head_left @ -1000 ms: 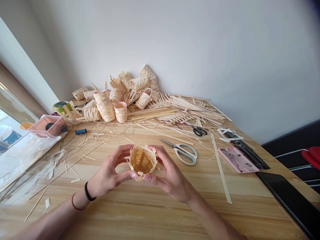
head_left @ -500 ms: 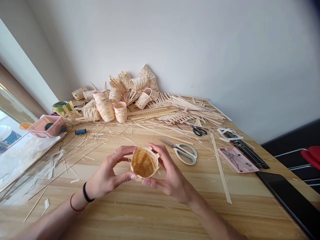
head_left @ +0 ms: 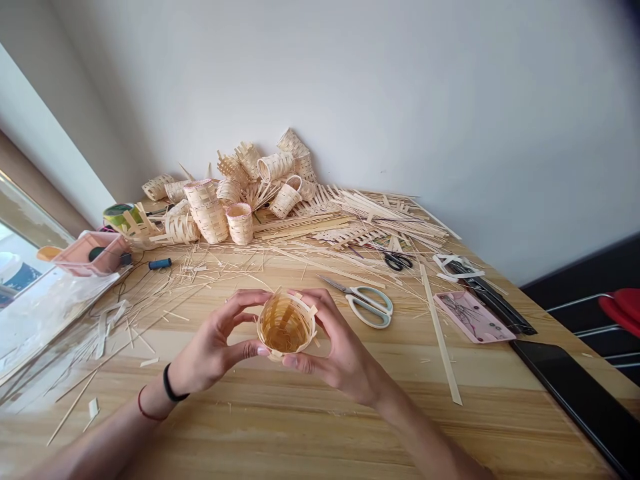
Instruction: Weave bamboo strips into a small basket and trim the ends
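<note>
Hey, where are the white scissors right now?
In the head view, the white scissors lie right of centre, just beyond the right hand, left of the pink tray.

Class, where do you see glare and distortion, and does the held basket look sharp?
Head view: glare washes out the table at lower left, near the window; head view: the black device seems stretched toward the lower-right corner; head view: the held basket looks fairly sharp.
</note>
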`<state>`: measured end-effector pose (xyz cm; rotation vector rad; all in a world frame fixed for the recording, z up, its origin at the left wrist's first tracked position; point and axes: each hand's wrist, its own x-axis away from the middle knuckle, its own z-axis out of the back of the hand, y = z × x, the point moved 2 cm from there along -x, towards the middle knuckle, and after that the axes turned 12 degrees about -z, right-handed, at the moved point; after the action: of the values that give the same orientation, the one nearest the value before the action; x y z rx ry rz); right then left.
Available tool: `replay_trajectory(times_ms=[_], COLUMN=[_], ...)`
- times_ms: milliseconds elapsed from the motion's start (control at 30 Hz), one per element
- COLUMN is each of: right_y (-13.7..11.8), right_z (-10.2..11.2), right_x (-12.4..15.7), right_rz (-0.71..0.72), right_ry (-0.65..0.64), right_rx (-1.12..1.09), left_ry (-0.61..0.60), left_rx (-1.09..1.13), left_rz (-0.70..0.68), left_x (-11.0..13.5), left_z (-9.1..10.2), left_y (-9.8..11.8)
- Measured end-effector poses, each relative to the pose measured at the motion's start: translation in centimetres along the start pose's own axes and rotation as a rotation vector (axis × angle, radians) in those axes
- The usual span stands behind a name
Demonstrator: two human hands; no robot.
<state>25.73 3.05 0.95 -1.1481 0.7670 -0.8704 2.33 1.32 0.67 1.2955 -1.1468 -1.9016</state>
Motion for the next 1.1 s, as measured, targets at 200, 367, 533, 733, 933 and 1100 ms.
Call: replay_trajectory(times_ms=[200, 367, 533, 733, 933, 1100], right_y=[0.0, -0.1, -0.1, -0.4, -0.6, -0.5], right_z=[0.0, 0.1, 0.1, 0.2, 0.2, 0.2], right_x=[-0.1, 0.0, 0.2, 0.1, 0.0, 0.0], right_rz=[-0.003, -0.006, 0.006, 0.004, -0.003, -0.009], right_ry=[0.006, -0.001, -0.013, -0.026, -0.029, -0.033], right_rx=[0.001, 0.011, 0.018, 0.004, -0.004, -0.009], left_ry=[-0.048, -0.063, -0.09, -0.094, -0.126, -0.131], left_rx=[-0.111, -0.098, -0.045, -0.083, -0.083, -0.091], left_rz=[-0.035, -0.011, 0.021, 0.021, 0.011, -0.004], left_x=[0.0, -0.3, -0.3, -0.1, -0.5, -0.5], left_z=[0.1, 0.0, -0.1, 0.0, 0.0, 0.0], left_y=[0.8, 1.4, 1.1, 1.1, 1.3, 1.2])
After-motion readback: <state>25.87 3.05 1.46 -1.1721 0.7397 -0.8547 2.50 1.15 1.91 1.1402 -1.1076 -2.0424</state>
